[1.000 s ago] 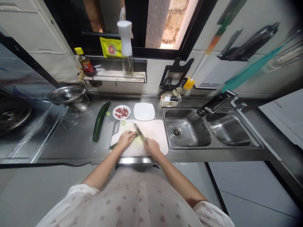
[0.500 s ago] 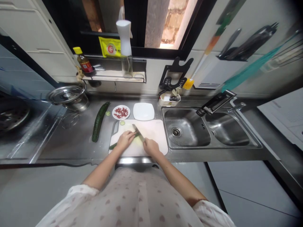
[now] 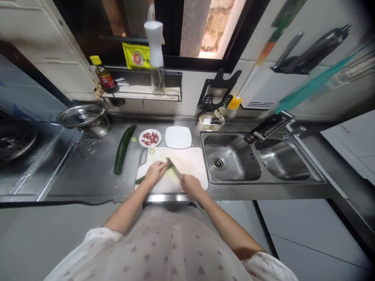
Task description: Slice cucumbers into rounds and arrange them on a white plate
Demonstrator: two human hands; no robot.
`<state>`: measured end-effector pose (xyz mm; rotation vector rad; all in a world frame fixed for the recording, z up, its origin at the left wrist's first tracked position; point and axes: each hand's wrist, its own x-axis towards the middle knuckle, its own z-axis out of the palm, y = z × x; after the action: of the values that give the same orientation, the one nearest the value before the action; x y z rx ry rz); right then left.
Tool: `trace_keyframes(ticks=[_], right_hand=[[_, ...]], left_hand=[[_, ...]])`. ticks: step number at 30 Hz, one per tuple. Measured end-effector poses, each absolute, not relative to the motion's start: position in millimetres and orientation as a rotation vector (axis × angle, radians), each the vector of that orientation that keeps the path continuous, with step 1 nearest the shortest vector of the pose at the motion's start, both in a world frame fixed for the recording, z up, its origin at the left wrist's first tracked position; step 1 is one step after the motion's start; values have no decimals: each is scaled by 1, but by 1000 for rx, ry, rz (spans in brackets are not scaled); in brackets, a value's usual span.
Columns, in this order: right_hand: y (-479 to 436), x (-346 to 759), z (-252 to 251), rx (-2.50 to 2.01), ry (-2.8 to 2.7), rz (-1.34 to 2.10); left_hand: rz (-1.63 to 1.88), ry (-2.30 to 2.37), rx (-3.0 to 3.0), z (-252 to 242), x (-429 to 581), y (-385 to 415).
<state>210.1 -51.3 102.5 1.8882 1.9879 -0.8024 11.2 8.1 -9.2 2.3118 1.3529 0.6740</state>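
Note:
On the white cutting board [image 3: 193, 164], my left hand [image 3: 156, 171] is closed over a cucumber [image 3: 140, 180], whose dark green end sticks out left of the wrist. Most of it lies hidden under the hand and forearm. My right hand [image 3: 191, 185] grips the handle of a kitchen knife [image 3: 175, 169]. Its blade points up and left, close by the left fingertips at the cucumber's cut end. Pale green slices lie near the blade, too blurred to tell apart. A round cucumber end piece [image 3: 151, 151] rests at the board's top left.
A whole cucumber [image 3: 124, 150] and a small end piece [image 3: 134, 139] lie left of the board. Behind it stand a plate [image 3: 141, 141] of chopped red bits and a white plate [image 3: 178, 136]. A lidded steel pot [image 3: 98, 124] is at left, a double sink [image 3: 231, 181] at right.
My right hand has drawn the knife slightly back to the right and down. The left hand stays in nearly the same place on the cucumber.

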Motion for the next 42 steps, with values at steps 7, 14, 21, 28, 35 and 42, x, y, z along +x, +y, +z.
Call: trace_keyframes(ticks=[7,14,21,28,35,42], right_hand=[[-53,212,106,1874,1972,-805],[-47,207,102,1883,2004,-789],[-39,200,89,1936,2052,-779],[-23,189,85,1928,2101,-756],[-21,184,83,1933,2102,-751],[-40,198,88,1918,2020,-760]], left_hand=[[689,1348,2297,-10,12,7],[672,1344,2289,-10,11,10],[662,1343,2306,-11,11,10],[659,1345,2316,-12,11,9],[656,1354,2318,-11,11,9],[678,1340,2302,-13,11,10]])
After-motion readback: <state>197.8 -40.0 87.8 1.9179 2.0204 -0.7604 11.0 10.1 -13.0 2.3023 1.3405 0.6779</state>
